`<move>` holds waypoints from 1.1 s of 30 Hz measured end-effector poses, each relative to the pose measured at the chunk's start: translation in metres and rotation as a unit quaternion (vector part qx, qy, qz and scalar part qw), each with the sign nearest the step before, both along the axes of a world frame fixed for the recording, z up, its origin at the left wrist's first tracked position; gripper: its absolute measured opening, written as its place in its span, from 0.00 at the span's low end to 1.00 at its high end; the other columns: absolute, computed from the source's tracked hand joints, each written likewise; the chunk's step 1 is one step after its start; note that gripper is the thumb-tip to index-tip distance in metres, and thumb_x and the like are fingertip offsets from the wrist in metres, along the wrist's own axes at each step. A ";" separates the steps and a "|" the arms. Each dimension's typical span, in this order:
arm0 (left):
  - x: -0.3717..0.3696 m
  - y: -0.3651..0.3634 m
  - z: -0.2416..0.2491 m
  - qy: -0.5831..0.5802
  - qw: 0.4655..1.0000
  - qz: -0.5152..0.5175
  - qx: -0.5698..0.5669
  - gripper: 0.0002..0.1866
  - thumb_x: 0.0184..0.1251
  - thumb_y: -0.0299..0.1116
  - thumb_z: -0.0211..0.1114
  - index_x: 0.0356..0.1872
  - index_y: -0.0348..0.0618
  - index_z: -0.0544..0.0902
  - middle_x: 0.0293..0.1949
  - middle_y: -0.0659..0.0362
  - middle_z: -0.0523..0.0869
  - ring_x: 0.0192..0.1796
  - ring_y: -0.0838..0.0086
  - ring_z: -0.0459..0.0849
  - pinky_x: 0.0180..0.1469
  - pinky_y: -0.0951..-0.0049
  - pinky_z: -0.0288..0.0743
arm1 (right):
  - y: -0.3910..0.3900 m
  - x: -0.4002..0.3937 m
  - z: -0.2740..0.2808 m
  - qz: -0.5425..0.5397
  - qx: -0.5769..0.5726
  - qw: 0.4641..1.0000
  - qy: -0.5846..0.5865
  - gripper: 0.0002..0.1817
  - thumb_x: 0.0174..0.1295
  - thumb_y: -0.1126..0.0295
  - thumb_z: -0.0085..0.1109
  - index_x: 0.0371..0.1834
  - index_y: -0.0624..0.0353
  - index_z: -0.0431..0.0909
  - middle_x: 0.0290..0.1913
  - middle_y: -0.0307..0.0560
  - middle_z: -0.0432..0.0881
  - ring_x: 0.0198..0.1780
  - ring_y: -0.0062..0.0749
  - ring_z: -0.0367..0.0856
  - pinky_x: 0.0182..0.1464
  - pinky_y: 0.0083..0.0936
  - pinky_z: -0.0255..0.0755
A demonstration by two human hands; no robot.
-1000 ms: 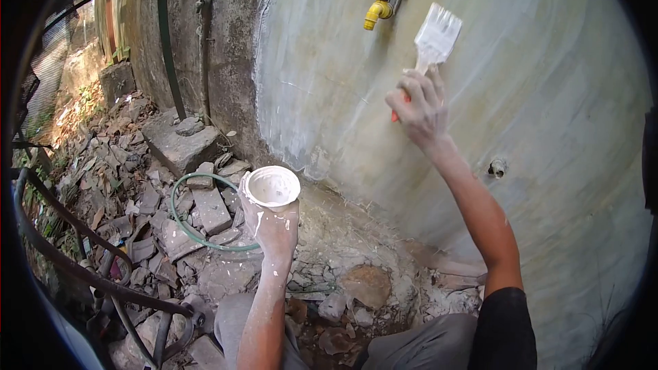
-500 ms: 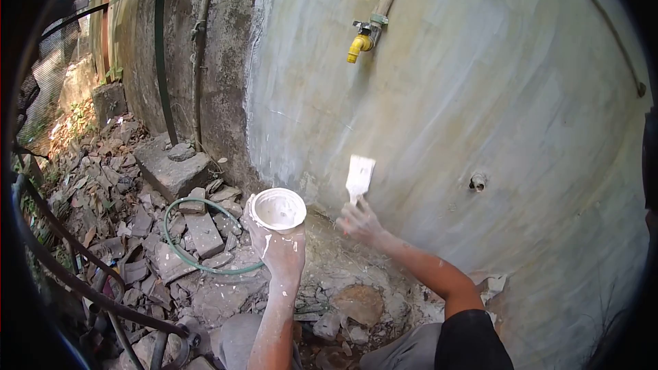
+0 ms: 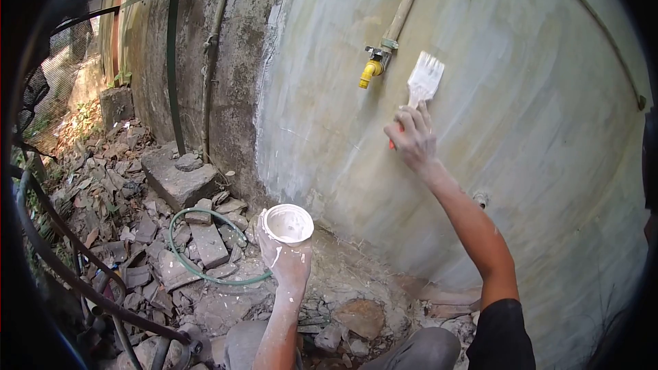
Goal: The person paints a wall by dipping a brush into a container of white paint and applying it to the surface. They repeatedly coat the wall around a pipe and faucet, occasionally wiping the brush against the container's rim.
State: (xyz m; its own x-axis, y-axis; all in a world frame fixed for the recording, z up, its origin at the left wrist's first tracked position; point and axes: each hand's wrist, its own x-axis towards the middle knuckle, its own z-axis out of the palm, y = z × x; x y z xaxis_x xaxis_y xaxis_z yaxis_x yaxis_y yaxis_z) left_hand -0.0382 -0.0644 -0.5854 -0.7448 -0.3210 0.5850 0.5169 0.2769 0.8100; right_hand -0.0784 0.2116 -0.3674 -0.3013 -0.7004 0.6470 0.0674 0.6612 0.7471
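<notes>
In my right hand (image 3: 415, 138) is a paintbrush (image 3: 425, 79), its bristles coated white and pointing up against the wall (image 3: 343, 130). A bit of red handle shows at my fingers. The brush is just right of a yellow tap (image 3: 371, 72) on a pipe. Lower down, my left hand (image 3: 288, 260), spattered with white paint, grips a small white tub (image 3: 289, 225) from below and the left side. Pale paint coats the inside of the tub, whose mouth faces up. Whitish streaks cover much of the wall.
Broken bricks and rubble (image 3: 205, 243) cover the ground at left, with a green hose (image 3: 179, 253) looped over them. A concrete block (image 3: 177, 177) lies by the wall. Curved metal bars (image 3: 82, 288) stand at lower left. A short pipe stub (image 3: 481, 199) pokes from the wall.
My right hand has carried the paintbrush up and to the right, from low on the wall to beside the tap. The tub sits slightly lower and further right in view.
</notes>
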 end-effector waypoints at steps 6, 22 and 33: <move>0.002 0.000 0.005 -0.007 1.000 -0.024 0.005 0.43 0.49 0.27 0.76 0.69 0.27 0.67 0.63 0.38 0.75 0.68 0.42 0.74 0.70 0.50 0.68 | -0.008 -0.021 0.020 -0.044 0.011 0.997 -0.067 0.07 0.51 0.70 0.65 0.31 0.48 0.76 0.42 0.42 0.74 0.57 0.38 0.77 0.73 0.57 0.66; 0.000 -0.004 0.005 0.016 0.999 0.004 -0.034 0.46 0.48 0.30 0.77 0.70 0.27 0.65 0.65 0.38 0.74 0.68 0.41 0.72 0.71 0.49 0.66 | -0.073 0.124 -0.364 0.045 0.006 0.869 -0.492 0.16 0.55 0.59 0.64 0.47 0.47 0.77 0.44 0.43 0.77 0.58 0.37 0.76 0.70 0.54 0.66; -0.033 0.029 0.004 0.068 0.996 -0.053 -0.011 0.46 0.48 0.29 0.77 0.70 0.29 0.65 0.64 0.39 0.75 0.67 0.43 0.74 0.71 0.50 0.67 | -0.054 0.157 -0.118 0.137 -0.161 0.937 -0.277 0.08 0.49 0.67 0.70 0.32 0.40 0.83 0.53 0.41 0.83 0.61 0.40 0.81 0.66 0.48 0.79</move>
